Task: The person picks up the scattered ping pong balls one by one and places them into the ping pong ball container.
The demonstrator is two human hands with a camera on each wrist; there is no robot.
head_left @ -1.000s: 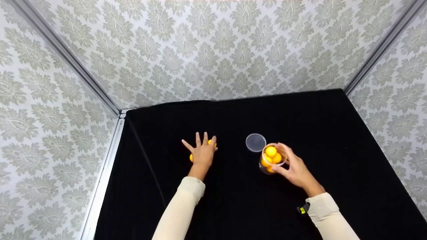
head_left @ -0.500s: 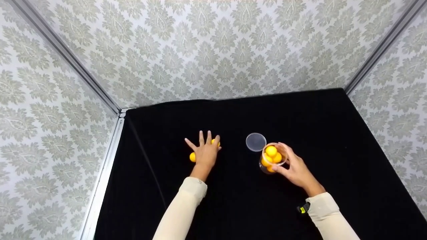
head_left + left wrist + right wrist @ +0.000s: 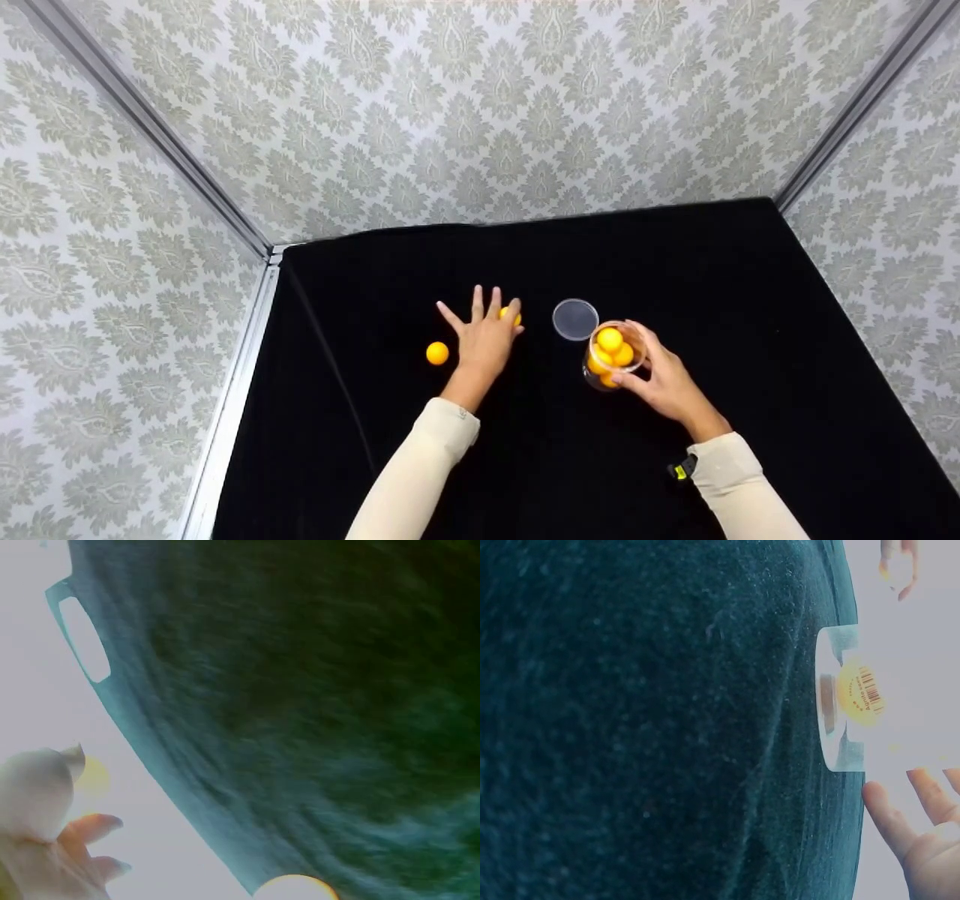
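Observation:
In the head view my left hand point(image 3: 484, 345) pinches an orange ball point(image 3: 507, 316) between thumb and index finger, the other fingers spread. The same ball point(image 3: 94, 776) looks pale and washed out in the left wrist view. A second orange ball point(image 3: 437, 353) lies on the black cloth to the left of that hand. My right hand point(image 3: 664, 379) grips a clear plastic jar point(image 3: 636, 346), uncapped and holding several orange balls point(image 3: 610, 341). Its base, with a barcode label point(image 3: 870, 690), shows in the right wrist view. A round clear lid point(image 3: 575, 320) lies flat just behind the jar.
Black cloth point(image 3: 675, 262) covers the table. Patterned wall panels point(image 3: 487, 112) stand behind it and at both sides. A metal frame post point(image 3: 232, 390) runs along the left edge. Both wrist views are strongly overexposed in part.
My left hand has moved right and slightly away with the pinched ball, leaving the second ball uncovered on the cloth. The right hand, jar and lid have stayed put.

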